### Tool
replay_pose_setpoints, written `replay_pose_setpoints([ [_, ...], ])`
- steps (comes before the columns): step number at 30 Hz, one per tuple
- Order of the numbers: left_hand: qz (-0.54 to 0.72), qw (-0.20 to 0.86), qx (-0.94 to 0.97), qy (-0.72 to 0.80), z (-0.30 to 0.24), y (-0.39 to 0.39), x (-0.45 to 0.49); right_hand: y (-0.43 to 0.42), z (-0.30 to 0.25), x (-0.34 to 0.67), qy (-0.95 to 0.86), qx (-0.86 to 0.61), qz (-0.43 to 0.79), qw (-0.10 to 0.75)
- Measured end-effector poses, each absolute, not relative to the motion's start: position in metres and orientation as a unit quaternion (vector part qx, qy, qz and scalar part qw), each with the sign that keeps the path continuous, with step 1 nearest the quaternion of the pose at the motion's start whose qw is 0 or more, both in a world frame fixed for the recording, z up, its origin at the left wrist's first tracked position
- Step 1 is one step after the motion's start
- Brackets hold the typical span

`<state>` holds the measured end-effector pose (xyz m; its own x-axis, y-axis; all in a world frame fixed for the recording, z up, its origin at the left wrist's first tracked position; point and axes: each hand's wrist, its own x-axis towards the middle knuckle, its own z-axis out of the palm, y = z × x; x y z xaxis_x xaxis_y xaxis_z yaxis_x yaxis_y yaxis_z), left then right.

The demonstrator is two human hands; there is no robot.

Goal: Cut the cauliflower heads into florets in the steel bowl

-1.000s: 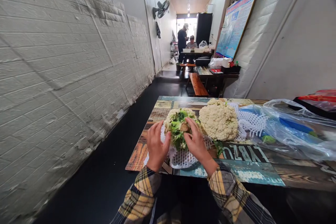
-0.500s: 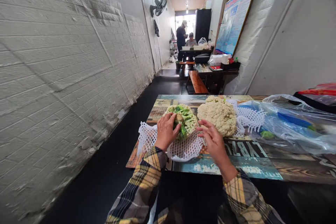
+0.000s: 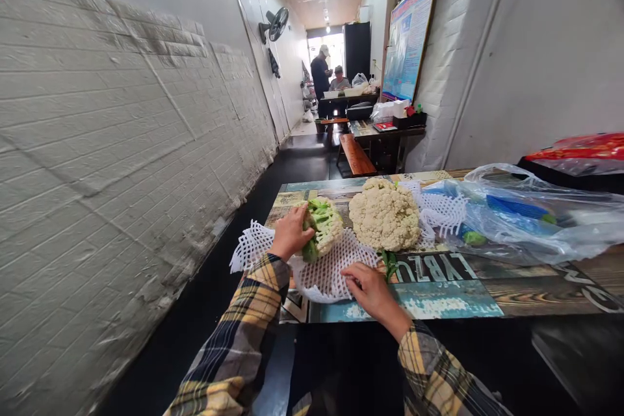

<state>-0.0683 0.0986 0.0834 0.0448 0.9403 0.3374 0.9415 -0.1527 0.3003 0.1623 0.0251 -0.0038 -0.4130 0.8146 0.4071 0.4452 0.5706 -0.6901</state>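
Observation:
My left hand (image 3: 291, 233) grips the left side of a cauliflower (image 3: 327, 226), tilted so that its green leaf stubs face up and left. Under it spreads a white foam net (image 3: 336, 273). My right hand (image 3: 369, 289) is at the net's near right edge, fingers bent together on the mesh; their tips are partly hidden. A second cauliflower (image 3: 384, 216) sits just to the right, with its pale head towards me. Between it and my right hand lies a green leaf piece (image 3: 389, 264).
Another foam net (image 3: 441, 211) and a clear plastic bag (image 3: 521, 221) with blue and green things inside lie on the right of the patterned table (image 3: 453, 302). A red package (image 3: 580, 153) is beyond. Farther back are a bench (image 3: 357, 155), another table and two people.
My left hand has tipped the cauliflower over, showing more of its white side. The right hand has moved down to the foam net. A leaf piece now shows on the table; the view has shifted right.

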Motion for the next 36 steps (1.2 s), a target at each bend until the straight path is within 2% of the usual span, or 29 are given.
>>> replay_pose_setpoints([
  [5, -0.304, -0.047, -0.744, -0.593, 0.071, 0.086, -0.093, 0.029, -0.008, 0.165, -0.787, -0.401, 0.255, 0.395],
  [14, -0.286, 0.067, -0.821, -0.489, 0.074, 0.06, -0.035, 0.04, -0.012, 0.167, -0.76, -0.473, 0.208, 0.393],
  [20, -0.358, 0.018, -0.742, -0.567, 0.064, 0.079, -0.029, 0.043, -0.012, 0.166, -0.724, -0.481, 0.214, 0.445],
  [25, -0.414, -0.04, -0.643, -0.643, 0.049, 0.086, -0.054, 0.04, 0.005, 0.186, -0.681, -0.447, 0.254, 0.521],
  [30, -0.414, -0.029, -0.644, -0.643, 0.041, 0.08, -0.052, 0.045, 0.019, 0.247, -0.616, -0.525, 0.196, 0.554],
  [32, -0.415, -0.013, -0.651, -0.636, 0.04, 0.078, -0.047, 0.045, 0.018, 0.264, -0.624, -0.548, 0.159, 0.534],
  [36, -0.431, -0.008, -0.643, -0.634, 0.036, 0.075, -0.046, 0.039, 0.007, 0.265, -0.723, -0.553, 0.128, 0.394],
])
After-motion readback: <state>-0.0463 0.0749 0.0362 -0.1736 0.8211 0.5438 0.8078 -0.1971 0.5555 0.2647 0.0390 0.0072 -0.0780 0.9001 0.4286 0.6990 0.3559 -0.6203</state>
